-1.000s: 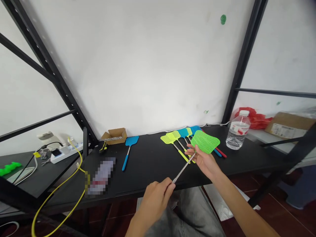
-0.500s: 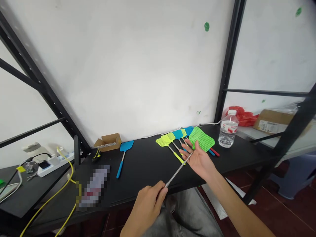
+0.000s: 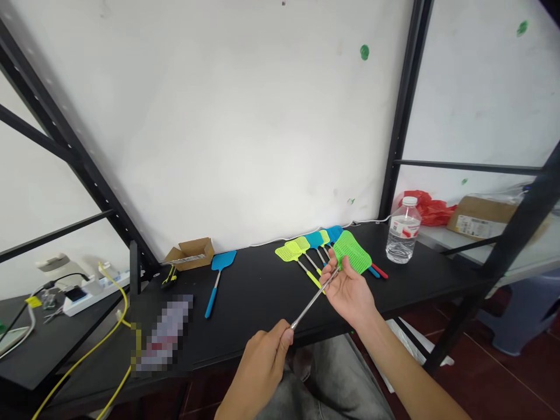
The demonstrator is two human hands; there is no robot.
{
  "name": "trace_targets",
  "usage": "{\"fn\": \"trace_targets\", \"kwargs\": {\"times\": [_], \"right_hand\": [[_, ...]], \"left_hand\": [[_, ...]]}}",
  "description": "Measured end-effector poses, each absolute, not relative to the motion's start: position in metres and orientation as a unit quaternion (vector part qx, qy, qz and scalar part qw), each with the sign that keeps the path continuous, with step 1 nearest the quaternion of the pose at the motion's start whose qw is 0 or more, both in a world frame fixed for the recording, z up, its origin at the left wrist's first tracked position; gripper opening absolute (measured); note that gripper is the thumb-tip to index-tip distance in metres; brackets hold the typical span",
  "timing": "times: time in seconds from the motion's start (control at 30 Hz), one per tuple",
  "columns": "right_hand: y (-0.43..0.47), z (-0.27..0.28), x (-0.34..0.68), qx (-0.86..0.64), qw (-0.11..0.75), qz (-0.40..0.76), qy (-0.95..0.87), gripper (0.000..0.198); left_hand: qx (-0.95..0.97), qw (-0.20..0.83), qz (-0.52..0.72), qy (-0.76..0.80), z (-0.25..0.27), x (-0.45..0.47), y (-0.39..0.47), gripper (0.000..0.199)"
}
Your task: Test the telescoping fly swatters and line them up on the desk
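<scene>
A bright green fly swatter [image 3: 353, 251] with a perforated head and a metal shaft slants across in front of me, above the table's front edge. My left hand [image 3: 261, 360] is closed round its lower end, hiding the grip. Palm up, my right hand [image 3: 351, 296] has its fingers curled at the neck, where shaft meets head, and the thumb lies against the head. Behind it, several yellow [image 3: 289, 251] and blue fly swatters [image 3: 314, 239] overlap in a row on the table. Another blue fly swatter [image 3: 216, 284] lies apart on the left.
The black table [image 3: 258, 291] runs along a white wall. At right stands a water bottle [image 3: 402, 230]; at left are an open cardboard box [image 3: 192, 255], a blurred-out item [image 3: 164, 338] and a yellow cable [image 3: 120, 332]. Black frame posts [image 3: 405, 105] rise on either side.
My right hand's fingers have gone from spread to curled at the swatter's neck. The green head has shifted slightly left and down. My left hand keeps its grip.
</scene>
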State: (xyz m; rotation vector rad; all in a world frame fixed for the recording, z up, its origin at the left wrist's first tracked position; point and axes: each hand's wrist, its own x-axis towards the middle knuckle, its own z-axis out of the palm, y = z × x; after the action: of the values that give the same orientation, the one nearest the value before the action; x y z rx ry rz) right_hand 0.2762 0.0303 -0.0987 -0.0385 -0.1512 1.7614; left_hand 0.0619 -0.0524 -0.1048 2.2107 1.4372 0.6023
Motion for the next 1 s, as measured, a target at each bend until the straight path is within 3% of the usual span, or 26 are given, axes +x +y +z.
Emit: {"fn": "trace_targets", "kwargs": {"times": [0.33,0.6,1.0], "right_hand": [[0.026,-0.096,0.276,0.045,0.631,0.773,-0.053,0.021],[0.027,-0.090,0.276,-0.010,0.645,0.754,-0.119,0.020],[0.022,-0.088,0.275,0.031,0.638,0.762,-0.109,0.021]], "left_hand": [[0.797,0.204,0.205,0.530,-0.107,0.061,-0.054,0.037],[0.796,0.206,0.208,0.530,-0.109,0.062,-0.055,0.037],[0.789,0.229,0.218,0.526,-0.108,0.060,-0.057,0.040]]}}
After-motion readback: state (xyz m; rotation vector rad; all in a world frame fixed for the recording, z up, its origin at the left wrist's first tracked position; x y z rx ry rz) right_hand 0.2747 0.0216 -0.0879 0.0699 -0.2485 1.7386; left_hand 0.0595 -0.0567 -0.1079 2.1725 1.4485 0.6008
